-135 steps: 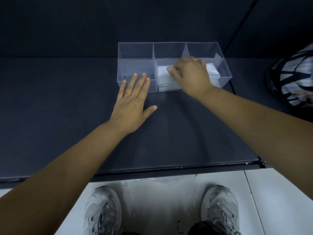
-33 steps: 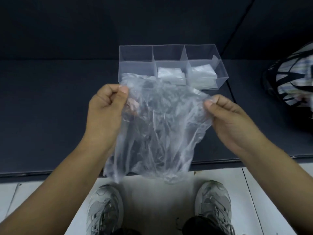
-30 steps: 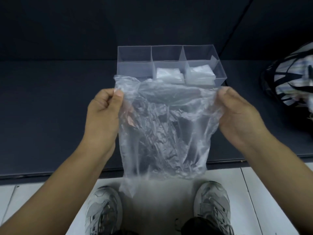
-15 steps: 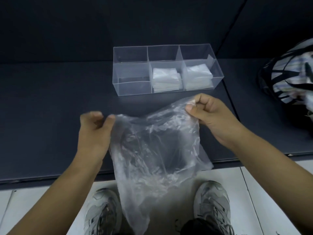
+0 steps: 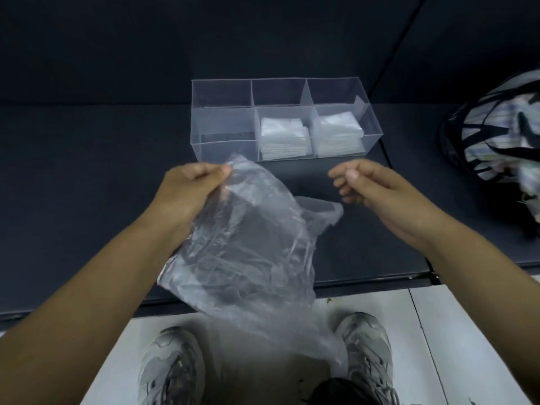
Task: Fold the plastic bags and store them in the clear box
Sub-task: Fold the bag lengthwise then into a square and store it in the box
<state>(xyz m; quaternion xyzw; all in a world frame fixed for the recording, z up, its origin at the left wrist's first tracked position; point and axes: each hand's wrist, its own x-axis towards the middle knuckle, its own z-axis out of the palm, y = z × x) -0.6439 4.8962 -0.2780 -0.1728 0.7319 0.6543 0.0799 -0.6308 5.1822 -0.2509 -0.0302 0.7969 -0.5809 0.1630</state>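
A crumpled clear plastic bag (image 5: 251, 247) hangs over the front edge of the dark table (image 5: 87, 200). My left hand (image 5: 190, 191) pinches the bag's upper left corner. My right hand (image 5: 377, 191) hovers to the right of the bag with its fingers loosely curled and holds nothing. Behind both hands stands the clear box (image 5: 225, 147), split into several compartments. Stacks of folded bags lie in its front middle compartment (image 5: 283, 138) and front right compartment (image 5: 336, 133). The front left compartment and the back row look bare.
A striped mesh bag (image 5: 502, 127) sits at the table's right edge. Below the table edge are a white floor and my two grey shoes (image 5: 172, 366), (image 5: 368, 346). A dark wall rises behind the box.
My right hand has let go of the bag's right corner, which has dropped. My left hand has lifted its corner up toward the box. Earlier, both hands held the bag spread wide.
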